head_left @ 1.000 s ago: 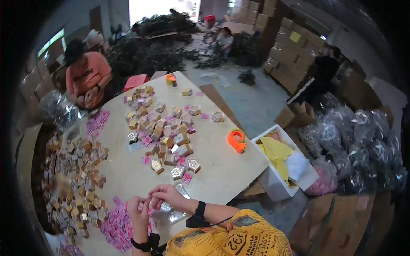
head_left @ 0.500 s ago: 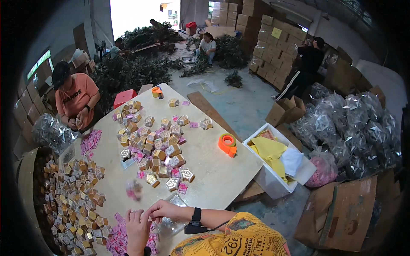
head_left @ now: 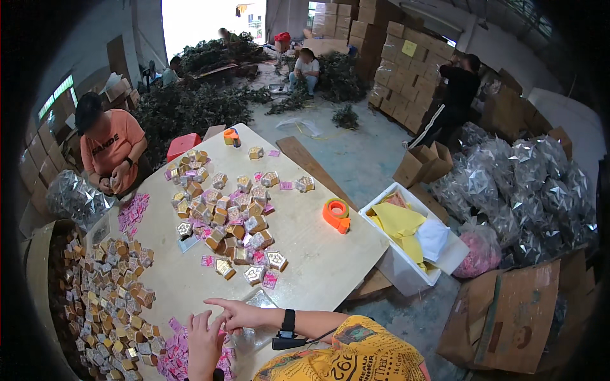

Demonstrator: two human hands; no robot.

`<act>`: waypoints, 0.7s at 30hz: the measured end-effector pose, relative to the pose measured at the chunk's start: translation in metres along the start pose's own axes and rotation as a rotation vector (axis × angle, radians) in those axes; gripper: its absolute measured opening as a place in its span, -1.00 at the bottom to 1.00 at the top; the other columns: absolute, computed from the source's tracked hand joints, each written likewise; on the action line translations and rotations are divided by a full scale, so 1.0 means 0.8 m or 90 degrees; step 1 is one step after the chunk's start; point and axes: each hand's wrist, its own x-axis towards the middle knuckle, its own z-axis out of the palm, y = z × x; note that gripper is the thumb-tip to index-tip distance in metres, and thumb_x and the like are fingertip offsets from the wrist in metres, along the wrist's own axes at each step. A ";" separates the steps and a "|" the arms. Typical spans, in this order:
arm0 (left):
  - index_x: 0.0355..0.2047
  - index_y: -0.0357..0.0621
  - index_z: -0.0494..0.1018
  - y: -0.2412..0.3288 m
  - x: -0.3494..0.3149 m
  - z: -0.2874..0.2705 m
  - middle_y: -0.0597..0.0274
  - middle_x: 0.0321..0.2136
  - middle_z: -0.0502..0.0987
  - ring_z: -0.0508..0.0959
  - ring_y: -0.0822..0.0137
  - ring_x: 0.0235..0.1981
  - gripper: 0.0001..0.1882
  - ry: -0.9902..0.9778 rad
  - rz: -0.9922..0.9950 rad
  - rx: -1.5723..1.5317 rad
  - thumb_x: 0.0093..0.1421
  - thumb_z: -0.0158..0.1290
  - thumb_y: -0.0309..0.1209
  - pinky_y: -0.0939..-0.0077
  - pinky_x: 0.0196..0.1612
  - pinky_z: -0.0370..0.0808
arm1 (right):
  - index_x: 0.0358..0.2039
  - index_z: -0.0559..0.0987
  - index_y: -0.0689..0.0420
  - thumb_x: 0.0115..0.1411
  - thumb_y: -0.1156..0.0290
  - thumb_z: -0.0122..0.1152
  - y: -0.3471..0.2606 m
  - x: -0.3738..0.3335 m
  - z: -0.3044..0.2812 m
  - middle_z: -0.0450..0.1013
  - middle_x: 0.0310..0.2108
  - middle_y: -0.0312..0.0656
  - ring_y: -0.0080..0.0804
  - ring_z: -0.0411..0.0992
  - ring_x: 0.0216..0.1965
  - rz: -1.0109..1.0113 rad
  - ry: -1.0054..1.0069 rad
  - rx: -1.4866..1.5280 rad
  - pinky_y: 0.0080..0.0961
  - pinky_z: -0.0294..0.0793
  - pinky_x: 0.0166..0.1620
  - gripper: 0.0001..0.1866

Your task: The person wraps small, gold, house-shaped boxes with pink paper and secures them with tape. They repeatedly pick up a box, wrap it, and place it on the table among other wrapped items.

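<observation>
My left hand [head_left: 204, 336] is raised over a pile of small pink packets [head_left: 175, 352] at the table's near edge. Its fingers point up and bend inward, and whatever they hold is hidden. Close against it is my right hand [head_left: 238, 314], index finger stretched out to the left and the other fingers partly curled; no object shows in it. A clear plastic sheet or bag [head_left: 259, 301] lies under my right wrist. Beyond my hands, small gold and silver pentagonal boxes [head_left: 254, 274] are heaped on the table, with pink packets [head_left: 270, 279] among them.
A large bin [head_left: 38, 286] full of similar boxes stands left. An orange tape dispenser [head_left: 337, 219] lies on the table [head_left: 311, 267]. A white foam box [head_left: 406, 279] with yellow cloth sits right, near silvery bagged stars [head_left: 521, 184]. Opposite left, a person in orange [head_left: 114, 143] handles something small.
A blurred pinkish thing in the air beyond my left hand is gone from that spot. My right hand's index finger has straightened out from a pinch beside my left hand.
</observation>
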 end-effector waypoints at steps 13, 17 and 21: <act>-0.59 -0.24 0.47 -0.028 -0.025 0.048 0.14 -0.57 0.48 0.50 0.13 -0.43 -0.83 0.125 -0.163 -0.242 -0.20 0.26 -0.53 0.39 -0.33 0.38 | -0.37 0.52 0.25 0.08 0.55 0.21 0.004 0.003 0.007 0.40 -0.65 -0.25 -0.50 0.41 -0.62 -0.024 0.032 -0.273 -0.55 0.39 -0.53 -0.90; -0.58 -0.28 0.48 -0.052 -0.035 0.091 0.16 -0.60 0.52 0.50 0.30 -0.52 -0.85 0.135 -0.282 -0.467 -0.18 0.24 -0.56 0.46 -0.41 0.36 | -0.39 0.52 0.26 0.02 0.52 0.22 0.027 0.007 -0.003 0.44 -0.54 -0.13 -0.21 0.46 -0.50 -0.325 0.055 -0.623 -0.41 0.46 -0.35 -0.87; -0.57 -0.30 0.50 -0.076 -0.053 0.105 0.17 -0.60 0.52 0.50 0.35 -0.52 -0.87 0.177 -0.332 -0.502 -0.15 0.24 -0.55 0.44 -0.41 0.38 | -0.42 0.54 0.16 -0.02 0.48 0.14 0.015 0.016 0.017 0.44 -0.46 -0.06 -0.05 0.45 -0.38 -0.337 0.028 -0.812 -0.25 0.45 -0.28 -0.89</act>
